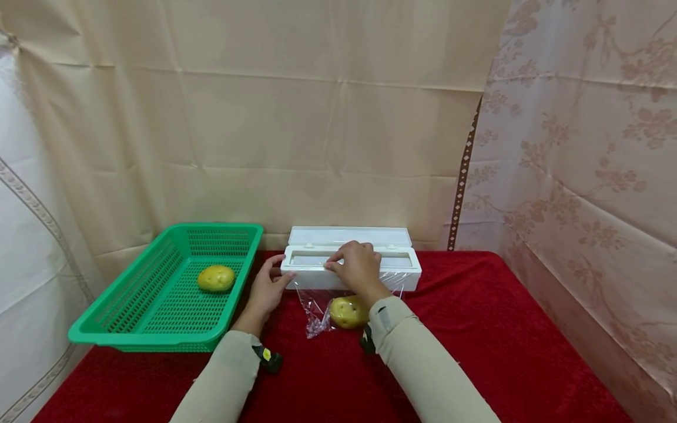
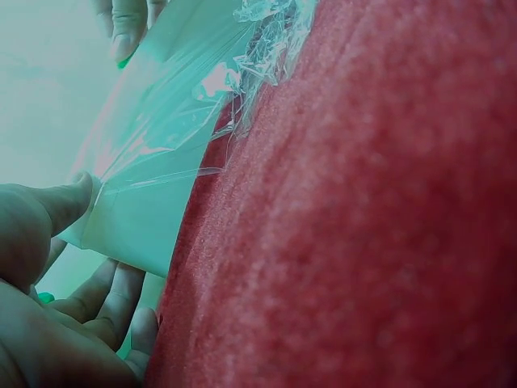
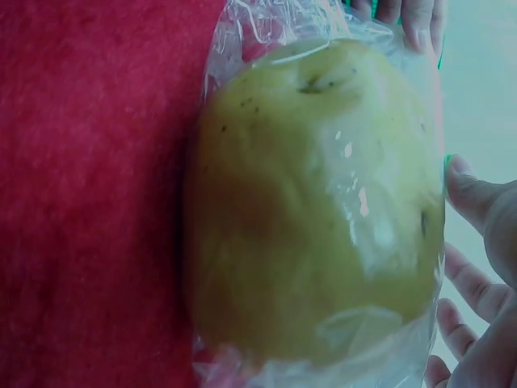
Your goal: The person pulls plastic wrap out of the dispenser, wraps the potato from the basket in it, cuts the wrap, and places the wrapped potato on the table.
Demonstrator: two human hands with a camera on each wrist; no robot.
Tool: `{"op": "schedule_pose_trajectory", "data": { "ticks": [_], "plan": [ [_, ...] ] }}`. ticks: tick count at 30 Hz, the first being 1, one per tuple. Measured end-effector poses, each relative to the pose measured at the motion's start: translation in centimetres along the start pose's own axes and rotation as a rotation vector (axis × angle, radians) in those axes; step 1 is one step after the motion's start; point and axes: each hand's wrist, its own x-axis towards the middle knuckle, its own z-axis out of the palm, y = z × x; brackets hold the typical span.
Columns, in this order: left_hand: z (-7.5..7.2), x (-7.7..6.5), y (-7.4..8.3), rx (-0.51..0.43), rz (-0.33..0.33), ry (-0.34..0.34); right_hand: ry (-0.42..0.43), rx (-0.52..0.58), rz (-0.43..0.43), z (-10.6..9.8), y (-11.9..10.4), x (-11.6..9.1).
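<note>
A white plastic wrap dispenser (image 1: 351, 281) stands at the back of the red-covered table, its lid (image 1: 349, 236) raised behind it. My left hand (image 1: 266, 289) grips the dispenser's left end, thumb on the top edge and fingers curled below the corner. On the dispenser's front rim, my right hand (image 1: 358, 267) pinches at the slide cutter, which the fingertips mostly hide. Clear plastic wrap (image 2: 178, 105) runs down from that rim. It covers a yellow potato (image 3: 315, 202) lying on the table just in front, partly behind my right wrist. Crumpled film bunches at the potato's left.
A green plastic basket (image 1: 79, 335) stands at the left with one yellow potato (image 1: 216, 278) inside. Red cloth (image 1: 476, 329) covers the table. A beige curtain (image 1: 317, 117) hangs right behind the dispenser, and a patterned one (image 1: 592, 176) borders the right side.
</note>
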Motion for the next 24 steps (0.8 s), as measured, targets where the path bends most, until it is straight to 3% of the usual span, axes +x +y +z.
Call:
{"op": "schedule_pose_trajectory", "data": {
  "ticks": [24],
  "plan": [
    [-0.2,0.0,-0.1,0.003,-0.022,0.001,0.052,0.001,-0.007,-1.2,3.3,-0.8]
  ]
}}
